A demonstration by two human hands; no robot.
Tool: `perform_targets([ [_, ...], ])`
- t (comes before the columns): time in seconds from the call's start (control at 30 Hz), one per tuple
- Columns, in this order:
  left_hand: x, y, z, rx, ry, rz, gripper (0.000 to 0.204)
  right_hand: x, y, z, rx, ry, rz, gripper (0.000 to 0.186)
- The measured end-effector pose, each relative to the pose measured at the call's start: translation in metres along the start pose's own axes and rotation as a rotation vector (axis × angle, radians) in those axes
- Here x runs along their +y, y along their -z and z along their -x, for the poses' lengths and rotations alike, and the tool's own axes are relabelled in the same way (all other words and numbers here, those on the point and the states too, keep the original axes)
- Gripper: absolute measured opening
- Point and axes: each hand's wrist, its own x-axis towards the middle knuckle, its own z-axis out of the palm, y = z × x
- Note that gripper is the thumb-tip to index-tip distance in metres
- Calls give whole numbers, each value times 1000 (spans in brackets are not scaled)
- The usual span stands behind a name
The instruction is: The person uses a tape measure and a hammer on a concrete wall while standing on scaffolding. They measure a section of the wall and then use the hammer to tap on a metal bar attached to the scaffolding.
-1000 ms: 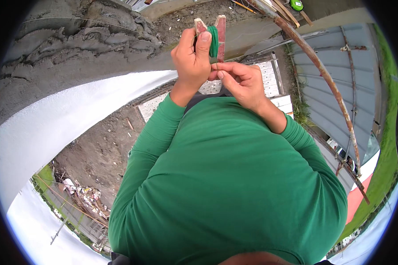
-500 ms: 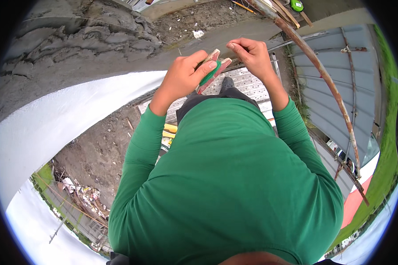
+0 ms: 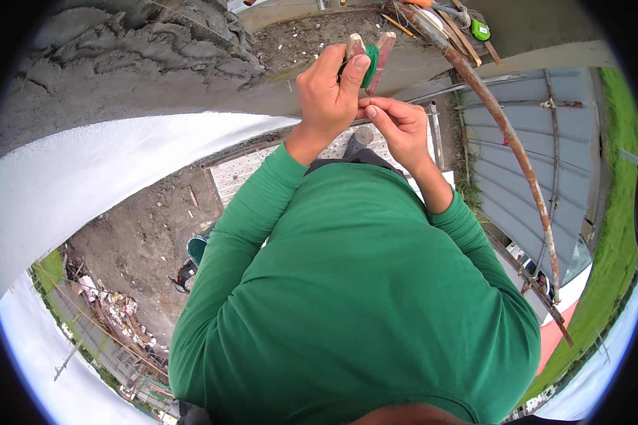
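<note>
My left hand [image 3: 329,92] is closed around a forked wooden winder [image 3: 383,57], worn red with pale tips, held upright with green string [image 3: 370,69] wound around it. The left thumb lies over the nearer prong. Just below and right of the winder, my right hand [image 3: 400,127] has its thumb and index finger pinched together on a thin strand of string [image 3: 370,100]. Behind both hands is a ledge of grey cement; my foot shows on the perforated platform below them.
A rusty pipe [image 3: 509,134] arcs down the right before grey metal sheeting [image 3: 510,177]. Wood strips and a green tape measure [image 3: 480,30] lie on the ledge. Rough wet plaster [image 3: 120,64] and white wall [image 3: 64,177] are left. A bucket [image 3: 197,248] and debris are lower left.
From half a second ago, the winder has risen and turned upright in my left hand. My right hand has come down from beside its top to below it.
</note>
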Motion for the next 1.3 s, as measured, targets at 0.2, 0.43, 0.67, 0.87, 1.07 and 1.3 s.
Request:
perform_targets([
  [0.2,26,10,-3,-33,243,280,26,50,2,10,-247,-265,-208,25],
  [0.43,51,51,-5,-289,546,439,26,68,9,-20,-321,181,319,25],
  [0.67,25,89,10,-722,374,-77,32,76,40,-17,-153,-17,522,40],
  [0.87,-13,73,40,-689,194,-416,31,18,18,-17,-57,-25,448,39],
  [1.07,-9,51,43,-208,142,-348,22,-1,-16,1,-73,-105,154,30],
  [1.3,5,38,57,36,151,-93,14,26,-47,3,101,-290,-349,36],
])
